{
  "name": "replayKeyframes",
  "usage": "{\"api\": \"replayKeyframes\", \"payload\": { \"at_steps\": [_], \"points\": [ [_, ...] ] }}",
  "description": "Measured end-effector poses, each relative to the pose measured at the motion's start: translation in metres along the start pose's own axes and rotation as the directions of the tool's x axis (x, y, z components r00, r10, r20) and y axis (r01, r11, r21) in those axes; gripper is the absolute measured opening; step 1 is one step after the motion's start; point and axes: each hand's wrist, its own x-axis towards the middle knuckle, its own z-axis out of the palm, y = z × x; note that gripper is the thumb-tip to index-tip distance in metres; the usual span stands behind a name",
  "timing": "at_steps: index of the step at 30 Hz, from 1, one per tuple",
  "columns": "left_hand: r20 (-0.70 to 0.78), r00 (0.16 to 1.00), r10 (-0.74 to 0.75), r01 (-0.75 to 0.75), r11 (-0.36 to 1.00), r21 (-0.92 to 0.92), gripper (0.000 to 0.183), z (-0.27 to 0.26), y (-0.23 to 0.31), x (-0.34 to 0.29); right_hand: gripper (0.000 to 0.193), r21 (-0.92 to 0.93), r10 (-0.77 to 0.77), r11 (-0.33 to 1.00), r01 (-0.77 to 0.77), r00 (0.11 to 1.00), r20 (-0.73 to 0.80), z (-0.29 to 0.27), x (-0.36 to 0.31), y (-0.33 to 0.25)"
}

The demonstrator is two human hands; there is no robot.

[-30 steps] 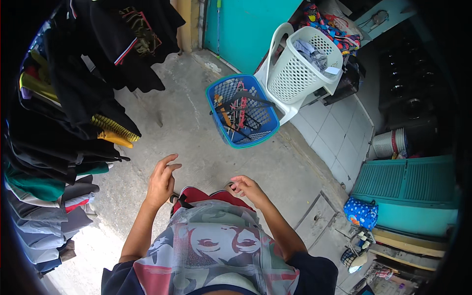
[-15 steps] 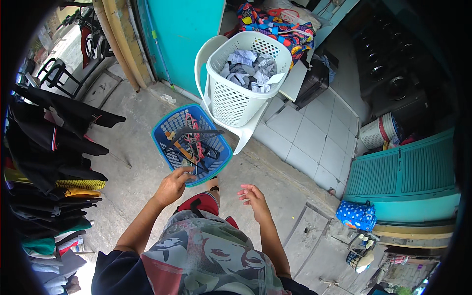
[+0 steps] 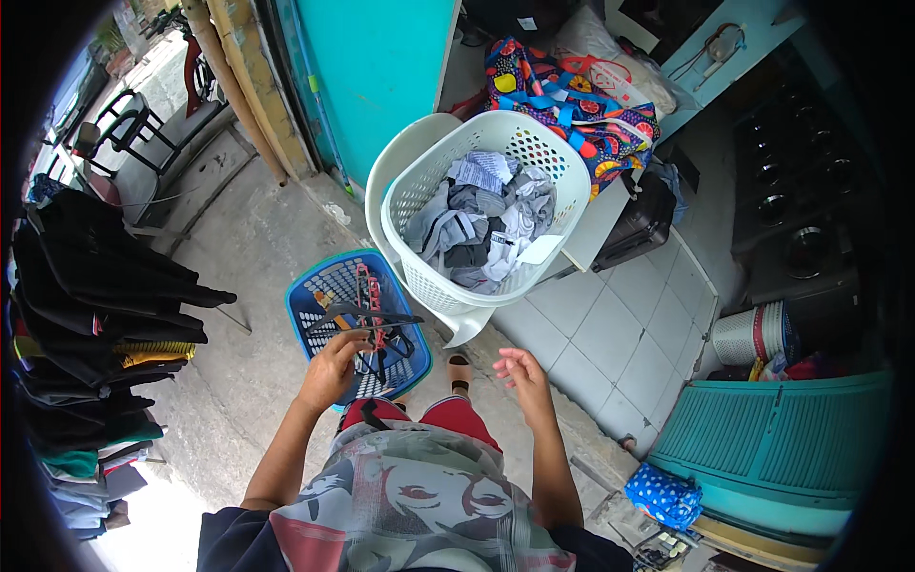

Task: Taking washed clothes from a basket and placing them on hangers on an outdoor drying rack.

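Observation:
My left hand point(image 3: 332, 370) is over the near left part of a blue laundry basket point(image 3: 416, 364), its fingers loosely bent and apart, with nothing visible in them. A dark clothes hanger point(image 3: 386, 316) lies across the basket just beyond those fingers. Pink-red hangers point(image 3: 364, 286) and other dark hangers are inside. To the right, my right hand point(image 3: 525, 380) hovers in the air with its fingers loosely spread and bare. Nearest beyond it stands a white perforated laundry basket point(image 3: 400, 221) on a white plastic chair point(image 3: 389, 153). Grey and white clothes point(image 3: 486, 214) fill its lower part.
Dark clothes point(image 3: 105, 257) hang in a row at the left. A teal door point(image 3: 376, 67) stands behind the chair. A colourful patterned bag point(image 3: 562, 105) and a black case point(image 3: 639, 229) are beyond the white basket. Teal shutters point(image 3: 772, 434) and a blue bag point(image 3: 664, 496) sit at the right.
The view has shifted forward, and both baskets appear lower and closer. My left hand is now farther over the blue basket. My right hand has moved slightly right in view.

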Motion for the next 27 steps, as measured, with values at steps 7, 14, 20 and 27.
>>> {"api": "replayKeyframes", "payload": {
  "at_steps": [7,14,20,27],
  "points": [
    [-0.297,0.875,-0.382,0.409,0.912,0.031,0.033,0.027,0.034,-0.004,0.021,-0.257,-0.227,0.87,0.421,0.804,0.549,-0.051,0.19,-0.096],
    [-0.297,0.75,-0.591,0.603,0.796,-0.064,0.034,0.083,0.09,0.013,0.051,-0.717,0.457,-0.178,0.674,0.702,0.547,0.032,0.334,-0.072],
    [-0.373,0.649,-0.663,0.669,0.731,-0.134,0.035,0.095,0.113,0.021,0.041,-0.928,0.348,-0.134,0.348,0.893,0.285,0.069,0.367,0.023],
    [-0.373,0.733,-0.569,0.588,0.805,-0.073,0.035,0.077,0.097,0.046,0.031,-0.54,0.484,-0.206,0.816,0.565,0.668,0.018,0.357,-0.044]
  ]
}}
